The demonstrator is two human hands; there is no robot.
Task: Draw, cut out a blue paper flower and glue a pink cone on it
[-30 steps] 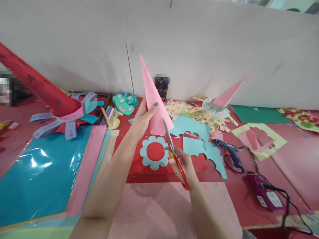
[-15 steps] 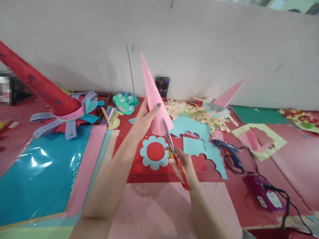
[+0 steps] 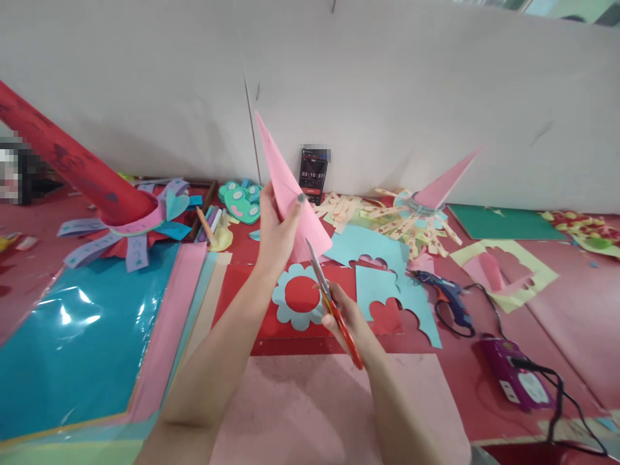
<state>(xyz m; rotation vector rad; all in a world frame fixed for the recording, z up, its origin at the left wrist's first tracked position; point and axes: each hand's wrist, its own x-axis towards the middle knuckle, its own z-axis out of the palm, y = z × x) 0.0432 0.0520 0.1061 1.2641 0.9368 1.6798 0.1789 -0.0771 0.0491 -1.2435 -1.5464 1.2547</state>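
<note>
My left hand [image 3: 279,226] is closed round a pink paper cone [image 3: 287,187], thumb on its near side, the point tilted up and to the left. In my right hand [image 3: 345,310] is a pair of scissors [image 3: 341,326] with red and yellow handles. Their blade tips reach the lower edge of the cone; I cannot tell whether the paper lies between the blades. Below the cone, a light blue scalloped paper ring [image 3: 295,319] lies on a red sheet [image 3: 261,328].
Light blue paper offcuts [image 3: 375,284] lie to the right, near a blue glue gun [image 3: 448,297] and a purple power box [image 3: 516,374] with cables. A phone [image 3: 312,174] leans on the wall. Finished cone hats, one red [image 3: 121,194], one pink [image 3: 443,181], stand either side.
The cone has tipped further left and its point has dropped slightly. The scissors moved a little left with my right hand, and the blades look closer together.
</note>
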